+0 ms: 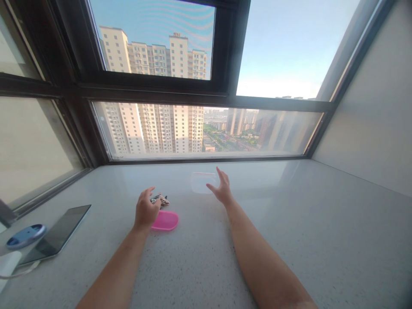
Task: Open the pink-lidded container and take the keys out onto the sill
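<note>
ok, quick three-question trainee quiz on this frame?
1. True or false: the pink oval piece lies flat on the sill, close to the left hand.
2. Which is nearest the left hand? A small patterned items; B dark tablet; C clear container.
3. Fill in: the right hand is ____, fingers spread, beside the clear container.
Key: 1 true; 2 A; 3 open.

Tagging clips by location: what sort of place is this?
Likely a high-rise flat's bay window: a speckled stone ledge, dark-framed windows above it, and tower blocks outside. A tablet lies on the ledge at the left.
</note>
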`<state>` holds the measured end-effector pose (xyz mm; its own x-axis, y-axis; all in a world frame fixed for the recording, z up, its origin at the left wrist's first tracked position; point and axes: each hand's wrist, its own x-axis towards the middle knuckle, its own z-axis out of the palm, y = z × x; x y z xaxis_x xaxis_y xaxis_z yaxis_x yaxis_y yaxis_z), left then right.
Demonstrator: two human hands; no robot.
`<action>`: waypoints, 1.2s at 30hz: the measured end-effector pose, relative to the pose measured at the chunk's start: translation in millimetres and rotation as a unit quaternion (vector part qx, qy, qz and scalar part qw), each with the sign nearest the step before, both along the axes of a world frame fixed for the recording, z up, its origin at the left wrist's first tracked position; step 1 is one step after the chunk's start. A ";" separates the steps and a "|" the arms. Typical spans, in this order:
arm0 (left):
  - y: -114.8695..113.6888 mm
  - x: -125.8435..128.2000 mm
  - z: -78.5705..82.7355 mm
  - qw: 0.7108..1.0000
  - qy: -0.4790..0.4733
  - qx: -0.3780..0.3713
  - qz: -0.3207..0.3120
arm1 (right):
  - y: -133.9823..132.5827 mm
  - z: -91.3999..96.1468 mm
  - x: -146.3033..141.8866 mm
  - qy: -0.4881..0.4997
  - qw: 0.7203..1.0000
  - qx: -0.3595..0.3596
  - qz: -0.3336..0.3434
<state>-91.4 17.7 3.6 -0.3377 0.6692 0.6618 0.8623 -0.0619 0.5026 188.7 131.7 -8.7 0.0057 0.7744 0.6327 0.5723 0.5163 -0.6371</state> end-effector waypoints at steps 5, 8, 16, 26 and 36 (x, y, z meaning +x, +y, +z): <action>0.1 -4.0 -1.0 1.000 -0.021 -0.010 0.021 | -3.6 1.3 -4.1 -0.052 0.998 -0.004 0.018; 2.2 -9.6 -4.7 0.999 -0.034 -0.014 0.037 | -2.4 -0.8 -4.5 -0.039 0.999 0.003 0.015; 1.6 -9.3 -0.7 0.999 -0.019 -0.007 0.024 | -5.8 4.7 -5.4 -0.022 0.999 0.039 0.015; -17.1 63.0 -6.3 0.959 0.134 -0.138 -0.208 | -18.3 21.2 -9.1 0.031 0.993 0.113 -0.004; -14.2 64.8 -20.4 0.936 0.154 -0.243 -0.203 | -52.9 72.2 10.1 0.073 0.980 0.184 -0.026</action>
